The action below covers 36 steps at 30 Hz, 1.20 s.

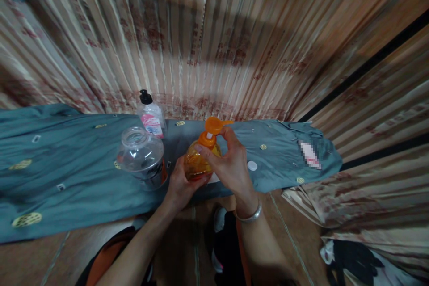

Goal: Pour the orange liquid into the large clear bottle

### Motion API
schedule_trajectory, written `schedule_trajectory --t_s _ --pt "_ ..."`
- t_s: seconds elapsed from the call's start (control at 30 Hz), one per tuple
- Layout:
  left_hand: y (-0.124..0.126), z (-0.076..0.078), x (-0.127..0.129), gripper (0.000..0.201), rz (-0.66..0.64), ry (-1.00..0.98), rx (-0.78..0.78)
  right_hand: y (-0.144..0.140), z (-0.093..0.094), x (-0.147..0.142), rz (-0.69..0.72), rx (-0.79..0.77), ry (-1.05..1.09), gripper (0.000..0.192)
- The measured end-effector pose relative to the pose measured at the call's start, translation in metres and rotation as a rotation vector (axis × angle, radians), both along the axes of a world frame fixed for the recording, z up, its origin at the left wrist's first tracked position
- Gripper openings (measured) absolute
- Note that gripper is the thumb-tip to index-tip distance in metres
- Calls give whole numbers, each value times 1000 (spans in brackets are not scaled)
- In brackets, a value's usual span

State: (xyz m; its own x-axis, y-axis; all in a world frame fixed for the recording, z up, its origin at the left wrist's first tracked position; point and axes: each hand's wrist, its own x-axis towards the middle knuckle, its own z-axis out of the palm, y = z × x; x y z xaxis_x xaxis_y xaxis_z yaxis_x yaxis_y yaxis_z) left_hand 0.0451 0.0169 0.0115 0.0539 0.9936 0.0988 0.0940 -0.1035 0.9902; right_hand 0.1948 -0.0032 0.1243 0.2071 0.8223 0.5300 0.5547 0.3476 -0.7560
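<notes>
Arms are seen at the bottom middle of the frame, reaching up over a brown tiled floor point(187, 250). A silver bangle point(248, 217) is worn on the right wrist. Just above, near the middle, an orange bottle point(197, 163) is held upright on a worktop covered with a blue-green cloth point(67, 161). The left hand point(181, 185) is wrapped around the bottom of the bottle, its grip closed on it. The right hand point(231, 163) is placed at the neck, its fingers pinched on the orange cap point(208, 139). The cap's flip lid point(216, 124) is open and sticks up above it. Just left of the bottle, a clear jar point(140, 154) is seen. Behind the jar stands a small bottle with a black pump top point(150, 116). At the back, a striped curtain point(214, 35) fills the top of the frame.
</notes>
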Motion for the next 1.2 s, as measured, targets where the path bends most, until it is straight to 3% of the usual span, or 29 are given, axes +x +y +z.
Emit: schedule_trajectory --t_s 0.17,0.33,0.47,0.6,0.7,0.83,0.93,1.07,1.2 --pt "1 -1 1 81 -2 -13 0 -2 -1 3 119 61 -46 31" --pt "-1 0 -1 75 -25 -10 -5 -1 -1 1 -16 13 -17 53" --pt "-1 -1 -2 79 -43 -18 -10 0 -1 0 -45 16 0 42" --pt "1 -5 -1 83 -42 -22 2 -2 0 2 79 57 -46 28" --pt "3 -9 -1 84 -43 -25 12 -3 0 3 99 51 -58 33" --pt "3 -12 0 83 -45 -27 21 -1 0 2 -21 32 -2 49" --pt "3 -11 1 83 -48 -24 28 -1 1 0 -52 16 17 41" --pt "2 -8 2 82 -61 -27 34 -5 5 2 39 17 -21 28" --pt "2 -9 2 84 -70 -26 34 -7 6 4 77 18 -56 34"
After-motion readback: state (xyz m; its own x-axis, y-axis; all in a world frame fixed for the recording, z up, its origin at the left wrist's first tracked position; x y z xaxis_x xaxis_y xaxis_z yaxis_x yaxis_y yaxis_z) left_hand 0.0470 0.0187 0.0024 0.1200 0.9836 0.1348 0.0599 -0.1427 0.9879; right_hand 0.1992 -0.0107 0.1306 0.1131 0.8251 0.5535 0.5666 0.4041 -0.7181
